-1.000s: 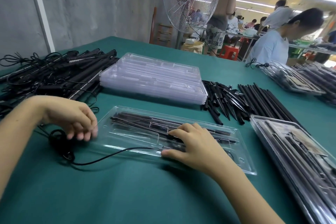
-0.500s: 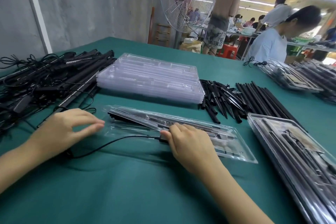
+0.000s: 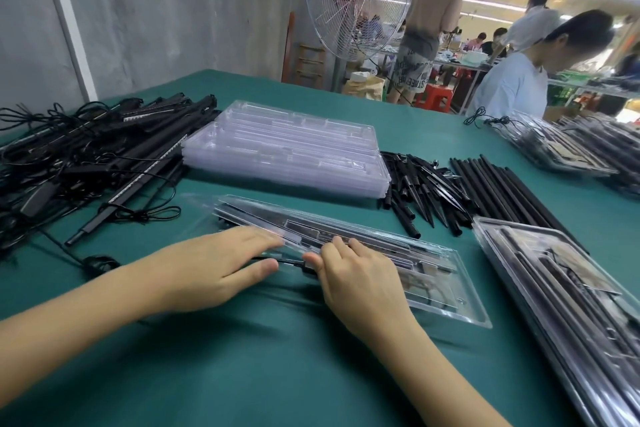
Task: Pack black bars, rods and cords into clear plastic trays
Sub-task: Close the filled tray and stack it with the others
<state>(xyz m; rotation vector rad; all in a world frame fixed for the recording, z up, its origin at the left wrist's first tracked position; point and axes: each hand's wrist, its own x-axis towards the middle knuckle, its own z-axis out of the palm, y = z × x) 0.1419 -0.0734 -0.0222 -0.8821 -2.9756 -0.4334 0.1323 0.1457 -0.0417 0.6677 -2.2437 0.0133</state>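
**Two hands on a clear tray of black bars**

Close in front on the green desk [image 3: 242,374]: a long clear tray [image 3: 478,317], shiny and see-through, with dips shaped for the parts. Inside it, long black bars [image 3: 311,229] lying side by side along the far edge. Left end of the tray blurry.

Rests the left hand [image 3: 214,267] flat on the left end of the tray, fingers straight, thumb next to a thin black cord [image 3: 289,262]. Pinches the thick end of that cord with the right hand [image 3: 360,284], thumb on it at the near edge of the tray, fingers curled on top over the bars. Thumbs almost touching.

Left of the left wrist, a small black lump [image 3: 100,262] on the desk.

Behind the tray, a stack of empty trays [image 3: 287,152]. To the left, a big messy pile of bars and cords [image 3: 104,152]. Right of the stack, short pointy rods [image 3: 419,191], then long thin rods [image 3: 498,187] in a row. At the right edge, packed trays [image 3: 571,305].

Some letters on the shorts of a person [image 3: 429,28] standing by the big fan [image 3: 360,0], too small to read.
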